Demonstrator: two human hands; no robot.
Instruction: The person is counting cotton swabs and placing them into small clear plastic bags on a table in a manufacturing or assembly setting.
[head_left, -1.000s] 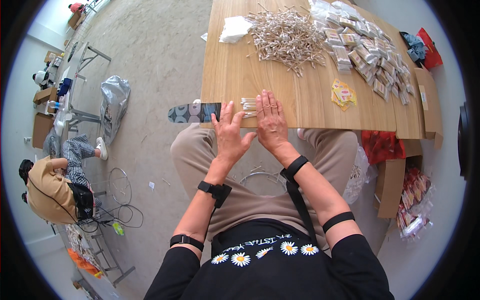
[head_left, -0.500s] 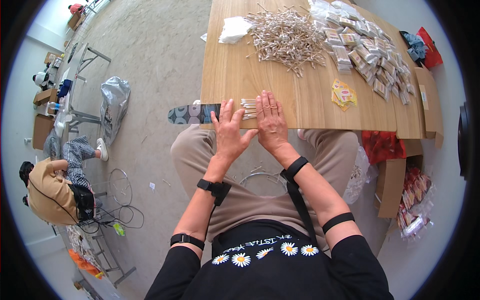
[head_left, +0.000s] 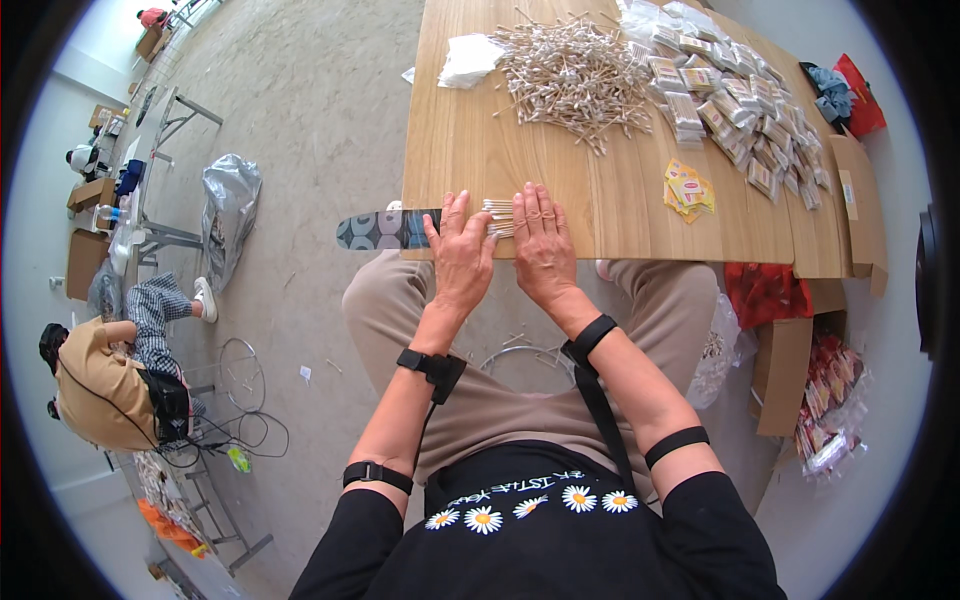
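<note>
A small bundle of cotton swabs (head_left: 499,217) lies flat on the wooden table near its front edge, between my two hands. My left hand (head_left: 462,260) rests at the left ends of the swabs, fingers stretched forward and its thumb close against them. Flat on the tabletop, my right hand (head_left: 543,245) has its fingers straight and side by side, covering the right ends of the swabs. A dark patterned strip (head_left: 385,229) sticks out past the table's left edge, its inner end next to my left fingers.
Further back on the table (head_left: 450,150) are a heap of loose cotton swabs (head_left: 575,75), clear bags (head_left: 468,60), yellow cards (head_left: 686,188) and many packed swab bags (head_left: 735,100). Cardboard boxes (head_left: 783,375) stand at the right. Another person (head_left: 115,385) sits at the left.
My left thumb, earlier stretched toward my right hand, has drawn in and up beside the swabs. My right hand stays almost in place.
</note>
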